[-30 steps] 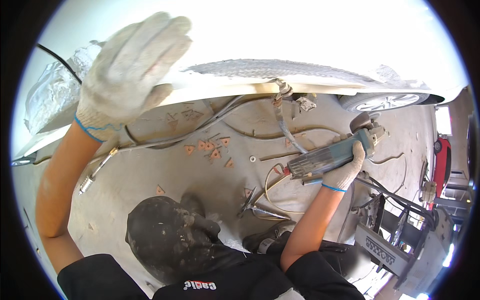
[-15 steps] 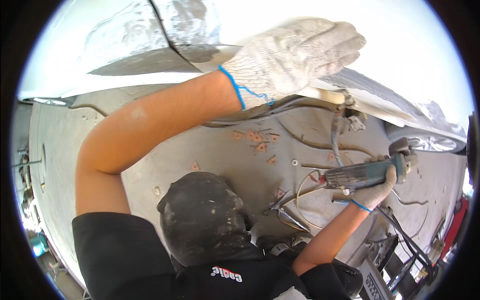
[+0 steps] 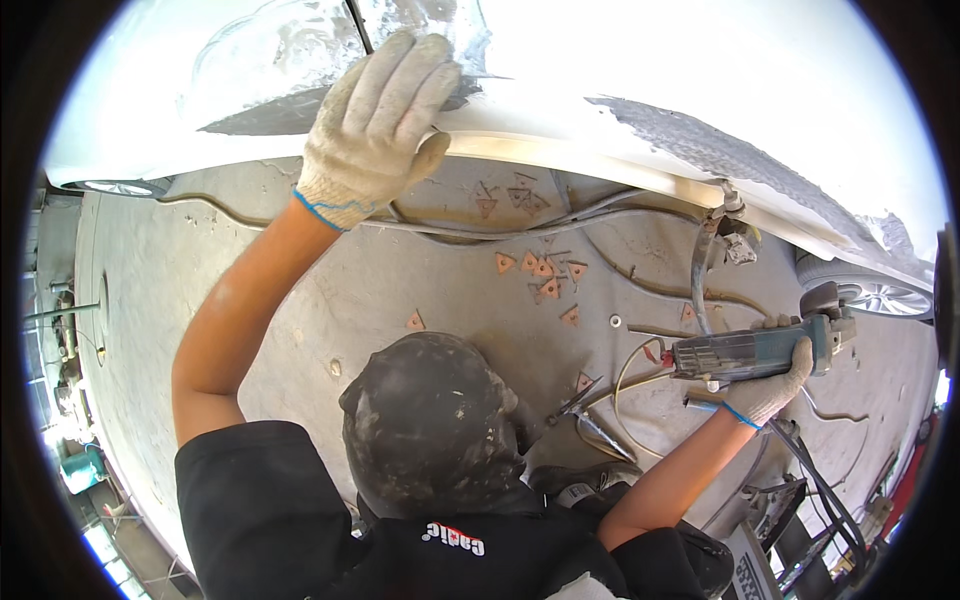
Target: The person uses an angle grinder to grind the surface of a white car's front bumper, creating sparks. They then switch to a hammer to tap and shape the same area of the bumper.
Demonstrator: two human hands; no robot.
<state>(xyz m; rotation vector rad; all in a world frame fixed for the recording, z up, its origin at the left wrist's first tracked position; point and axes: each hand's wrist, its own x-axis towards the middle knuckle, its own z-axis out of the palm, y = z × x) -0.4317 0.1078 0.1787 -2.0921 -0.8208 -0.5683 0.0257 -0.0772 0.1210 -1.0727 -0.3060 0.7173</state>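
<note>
My left hand (image 3: 380,130), in a dusty white knit glove, lies against the white car's lower side panel. Its fingers are stretched out over a sanded bare patch (image 3: 270,75) beside a dark panel gap. Whether the whole palm touches the metal, I cannot tell. Low on the right, my gloved right hand (image 3: 770,385) grips a teal and black angle grinder (image 3: 740,350) around its body. The grinder is held nearly level above the floor, its head toward the car's wheel (image 3: 885,298). A grey filler strip (image 3: 690,135) runs along the panel farther right.
Several copper-coloured triangular tabs (image 3: 541,267) lie scattered on the grey floor (image 3: 290,340). Cables (image 3: 480,236) run beneath the sill, where a metal clamp (image 3: 732,205) hangs. My dusty black knee (image 3: 425,420) is bent at the centre. A welder-like box (image 3: 750,565) stands at the lower right.
My left hand has moved left along the panel, from the middle onto the sanded patch by the gap. The right hand still holds the grinder; the whole view has shifted slightly.
</note>
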